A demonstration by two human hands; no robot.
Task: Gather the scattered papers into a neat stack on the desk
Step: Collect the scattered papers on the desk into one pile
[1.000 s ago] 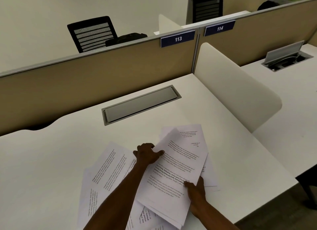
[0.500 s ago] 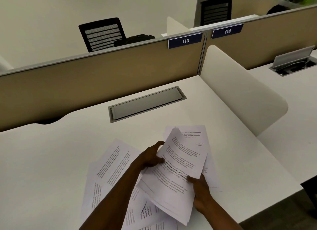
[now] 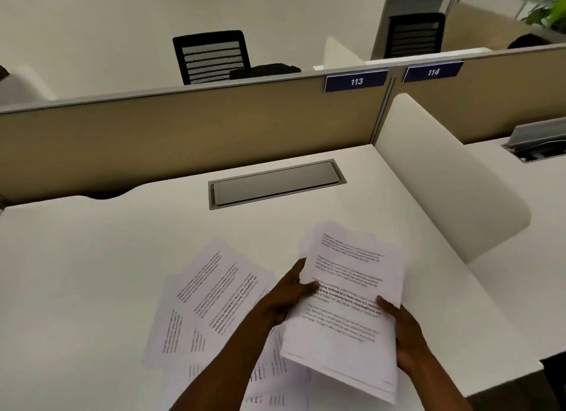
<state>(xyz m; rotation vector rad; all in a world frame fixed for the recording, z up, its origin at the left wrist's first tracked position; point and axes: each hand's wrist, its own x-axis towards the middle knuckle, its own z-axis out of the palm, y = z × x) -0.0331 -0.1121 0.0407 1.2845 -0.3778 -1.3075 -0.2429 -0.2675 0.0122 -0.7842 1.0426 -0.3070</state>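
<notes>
Both hands hold a thick bundle of white printed paper sheets point(image 3: 352, 312) raised off the white desk point(image 3: 92, 272) and tilted toward the camera. The left hand point(image 3: 291, 291) clasps the bundle's left edge, thumb on the printed top page and fingers apparently curled behind it, though the paper hides them. The right hand point(image 3: 404, 334) grips the right edge lower down, thumb lying across the text. The sheets in the bundle are not squared: their far corners fan out unevenly and look blurred.

To the left of the bundle and under the left forearm, several loose white printed pages point(image 3: 211, 297) lie flat on the desk, overlapping at different angles and running out of view at the bottom edge.

Farther back, a closed grey metal cable hatch point(image 3: 275, 184) is set flush in the desk. A tan fabric partition point(image 3: 183, 135) stands behind it, carrying a blue number plate reading 113 point(image 3: 356, 81). A rounded white side divider point(image 3: 444, 177) rises at the desk's right edge.
</notes>
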